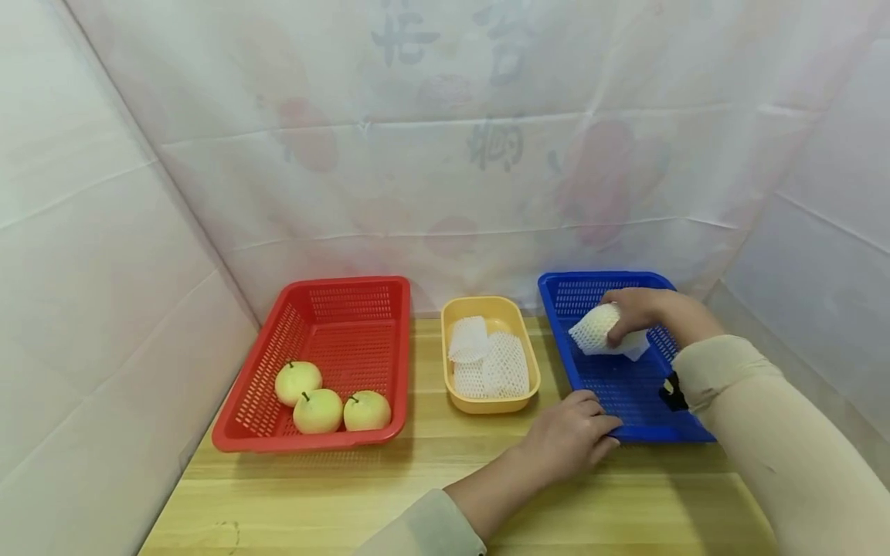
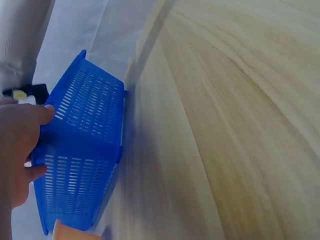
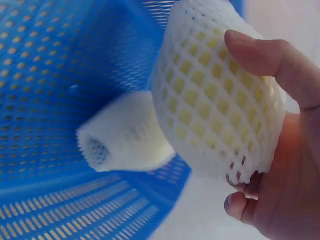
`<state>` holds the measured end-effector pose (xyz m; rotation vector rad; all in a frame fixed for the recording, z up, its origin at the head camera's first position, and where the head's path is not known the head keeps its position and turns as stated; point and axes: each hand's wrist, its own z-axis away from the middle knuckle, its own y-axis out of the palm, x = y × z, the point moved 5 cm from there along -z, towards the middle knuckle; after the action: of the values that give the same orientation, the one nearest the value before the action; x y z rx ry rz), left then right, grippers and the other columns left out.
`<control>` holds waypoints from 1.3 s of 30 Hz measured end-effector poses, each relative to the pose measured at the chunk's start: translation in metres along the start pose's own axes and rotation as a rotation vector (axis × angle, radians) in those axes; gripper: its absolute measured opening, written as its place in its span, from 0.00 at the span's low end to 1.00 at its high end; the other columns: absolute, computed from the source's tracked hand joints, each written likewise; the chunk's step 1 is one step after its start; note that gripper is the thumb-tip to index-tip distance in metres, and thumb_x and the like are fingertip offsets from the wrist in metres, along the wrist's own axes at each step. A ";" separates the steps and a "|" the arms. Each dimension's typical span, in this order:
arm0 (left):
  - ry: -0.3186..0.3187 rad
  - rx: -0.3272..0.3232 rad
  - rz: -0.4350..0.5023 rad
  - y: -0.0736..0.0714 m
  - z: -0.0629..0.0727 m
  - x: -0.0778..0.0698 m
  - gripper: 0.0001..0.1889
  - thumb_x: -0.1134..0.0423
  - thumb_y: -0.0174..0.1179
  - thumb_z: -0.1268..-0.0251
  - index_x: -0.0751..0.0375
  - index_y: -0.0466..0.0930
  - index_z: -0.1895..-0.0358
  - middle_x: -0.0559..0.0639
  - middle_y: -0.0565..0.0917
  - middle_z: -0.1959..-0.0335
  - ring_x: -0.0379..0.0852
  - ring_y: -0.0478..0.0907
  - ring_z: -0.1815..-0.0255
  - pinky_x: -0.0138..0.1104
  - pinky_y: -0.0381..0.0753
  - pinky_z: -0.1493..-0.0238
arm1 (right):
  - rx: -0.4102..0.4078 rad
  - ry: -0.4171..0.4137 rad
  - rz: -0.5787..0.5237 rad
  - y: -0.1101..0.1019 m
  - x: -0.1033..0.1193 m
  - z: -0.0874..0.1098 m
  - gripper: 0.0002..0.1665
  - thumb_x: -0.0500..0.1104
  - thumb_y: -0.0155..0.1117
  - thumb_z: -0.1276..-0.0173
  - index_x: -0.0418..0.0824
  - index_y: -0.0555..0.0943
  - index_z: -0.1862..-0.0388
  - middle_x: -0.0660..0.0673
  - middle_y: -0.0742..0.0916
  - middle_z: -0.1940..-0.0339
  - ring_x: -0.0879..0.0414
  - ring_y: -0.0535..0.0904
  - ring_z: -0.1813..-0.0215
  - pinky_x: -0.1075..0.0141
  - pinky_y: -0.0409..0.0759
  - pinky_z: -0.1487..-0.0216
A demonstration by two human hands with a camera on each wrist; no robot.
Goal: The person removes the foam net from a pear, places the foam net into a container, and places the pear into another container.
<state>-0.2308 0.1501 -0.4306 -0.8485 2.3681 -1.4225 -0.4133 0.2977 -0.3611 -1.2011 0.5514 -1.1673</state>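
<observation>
As seen from the head view, locate netted fruit left of right hand, clasped by right fingers over blue basket, with long axis slanted; note left hand gripping basket corner.

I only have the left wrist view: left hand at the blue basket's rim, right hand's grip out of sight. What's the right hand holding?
Observer: The right hand grips a net-wrapped fruit, yellow showing through the white mesh.
Operator: Anything else lying near it?
Observer: Yes, another white foam net lies in the blue basket; can't tell if it's filled.
Operator: Any bare fruit around?
Observer: Three pale yellow pears sit together at the near end of the red basket.
</observation>
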 end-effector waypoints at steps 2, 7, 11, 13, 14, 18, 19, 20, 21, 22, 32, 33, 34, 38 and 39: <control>-0.031 0.021 0.068 0.001 0.000 0.002 0.16 0.45 0.58 0.30 0.44 0.84 0.46 0.35 0.85 0.53 0.36 0.75 0.41 0.22 0.63 0.33 | -0.057 -0.024 -0.017 -0.006 0.001 0.008 0.47 0.54 0.78 0.53 0.33 0.71 0.39 0.37 0.81 0.52 0.48 0.78 0.59 0.57 0.79 0.65; -0.117 0.060 0.259 0.003 0.003 0.010 0.19 0.44 0.56 0.29 0.47 0.81 0.43 0.36 0.83 0.45 0.36 0.71 0.33 0.21 0.60 0.31 | -0.136 -0.074 -0.094 -0.012 0.010 0.028 0.47 0.54 0.80 0.52 0.38 0.70 0.37 0.39 0.81 0.50 0.50 0.78 0.59 0.60 0.79 0.67; -0.172 0.031 0.433 0.002 0.011 0.018 0.20 0.46 0.54 0.28 0.49 0.78 0.40 0.39 0.79 0.38 0.35 0.68 0.30 0.22 0.61 0.30 | -0.164 -0.107 -0.130 -0.008 0.022 0.041 0.48 0.56 0.80 0.52 0.43 0.69 0.35 0.40 0.82 0.51 0.52 0.78 0.61 0.62 0.79 0.69; -0.228 -0.007 0.551 0.000 0.017 0.023 0.20 0.47 0.54 0.27 0.50 0.77 0.39 0.41 0.78 0.37 0.34 0.69 0.31 0.23 0.64 0.32 | -0.180 -0.114 -0.150 -0.006 0.030 0.047 0.48 0.57 0.80 0.52 0.45 0.69 0.35 0.42 0.82 0.53 0.53 0.78 0.62 0.62 0.79 0.70; -0.265 -0.029 0.629 -0.001 0.021 0.025 0.20 0.48 0.55 0.27 0.50 0.77 0.38 0.42 0.78 0.36 0.34 0.70 0.32 0.23 0.67 0.34 | -0.188 -0.121 -0.167 -0.004 0.034 0.049 0.48 0.57 0.80 0.52 0.46 0.69 0.35 0.42 0.82 0.54 0.53 0.78 0.63 0.62 0.80 0.71; -0.476 -0.110 0.981 -0.003 0.038 0.038 0.19 0.50 0.58 0.29 0.48 0.77 0.38 0.41 0.79 0.38 0.38 0.78 0.40 0.23 0.77 0.46 | -0.233 -0.158 -0.227 0.003 0.053 0.059 0.46 0.57 0.80 0.52 0.51 0.69 0.36 0.44 0.83 0.55 0.53 0.78 0.64 0.62 0.81 0.71; -0.529 -0.121 1.070 -0.002 0.042 0.041 0.20 0.50 0.58 0.29 0.48 0.76 0.37 0.40 0.79 0.38 0.40 0.79 0.41 0.24 0.78 0.49 | -0.246 -0.178 -0.248 0.004 0.058 0.062 0.46 0.56 0.80 0.52 0.52 0.69 0.36 0.45 0.83 0.55 0.53 0.78 0.64 0.62 0.81 0.71; -0.577 -0.130 1.158 -0.002 0.046 0.044 0.21 0.50 0.59 0.30 0.48 0.76 0.37 0.41 0.79 0.38 0.41 0.79 0.42 0.24 0.79 0.50 | -0.256 -0.199 -0.277 0.007 0.063 0.065 0.45 0.55 0.80 0.52 0.53 0.69 0.36 0.45 0.83 0.54 0.52 0.79 0.63 0.61 0.82 0.70; -0.616 -0.139 1.226 -0.002 0.049 0.046 0.22 0.49 0.59 0.30 0.48 0.75 0.36 0.40 0.79 0.38 0.41 0.79 0.42 0.24 0.80 0.51 | -0.268 -0.227 -0.292 0.009 0.068 0.067 0.44 0.54 0.80 0.51 0.53 0.69 0.36 0.45 0.83 0.53 0.52 0.79 0.63 0.62 0.82 0.70; -0.645 -0.149 1.289 -0.003 0.052 0.049 0.23 0.49 0.60 0.31 0.47 0.75 0.35 0.40 0.78 0.38 0.42 0.79 0.41 0.25 0.80 0.50 | -0.276 -0.249 -0.313 0.011 0.073 0.071 0.44 0.53 0.80 0.50 0.54 0.68 0.36 0.45 0.82 0.52 0.52 0.79 0.62 0.62 0.82 0.70; -0.560 -0.284 1.499 -0.025 0.068 0.056 0.36 0.43 0.63 0.36 0.41 0.58 0.28 0.43 0.74 0.36 0.41 0.77 0.39 0.34 0.81 0.44 | -0.243 -0.485 -0.532 0.054 0.121 0.083 0.40 0.45 0.75 0.43 0.55 0.67 0.33 0.45 0.79 0.46 0.53 0.81 0.57 0.61 0.85 0.64; -0.560 -0.292 1.505 -0.027 0.070 0.056 0.36 0.42 0.63 0.37 0.41 0.58 0.28 0.44 0.73 0.37 0.41 0.77 0.40 0.35 0.81 0.45 | -0.248 -0.507 -0.547 0.058 0.124 0.082 0.39 0.44 0.74 0.42 0.54 0.67 0.33 0.44 0.79 0.45 0.54 0.81 0.56 0.61 0.85 0.64; -0.561 -0.305 1.505 -0.028 0.072 0.057 0.36 0.42 0.63 0.37 0.42 0.58 0.28 0.45 0.74 0.38 0.42 0.78 0.41 0.35 0.82 0.45 | -0.253 -0.530 -0.563 0.062 0.127 0.082 0.40 0.43 0.73 0.41 0.52 0.67 0.32 0.44 0.78 0.45 0.55 0.80 0.55 0.61 0.85 0.63; -0.563 -0.334 1.524 -0.033 0.083 0.059 0.37 0.43 0.64 0.38 0.44 0.59 0.29 0.49 0.74 0.39 0.46 0.79 0.43 0.37 0.83 0.47 | -0.252 -0.590 -0.640 0.077 0.135 0.079 0.40 0.39 0.71 0.40 0.49 0.65 0.30 0.42 0.78 0.43 0.55 0.79 0.52 0.62 0.85 0.59; -0.554 -0.338 1.529 -0.034 0.086 0.060 0.37 0.43 0.64 0.37 0.44 0.59 0.29 0.50 0.74 0.39 0.47 0.79 0.43 0.38 0.83 0.47 | -0.250 -0.592 -0.656 0.081 0.137 0.078 0.41 0.39 0.71 0.40 0.49 0.65 0.30 0.42 0.77 0.43 0.55 0.79 0.51 0.62 0.84 0.58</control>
<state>-0.2250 0.0401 -0.4382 0.5080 1.8493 -0.1173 -0.2663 0.2006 -0.3776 -1.9365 -0.1771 -1.2067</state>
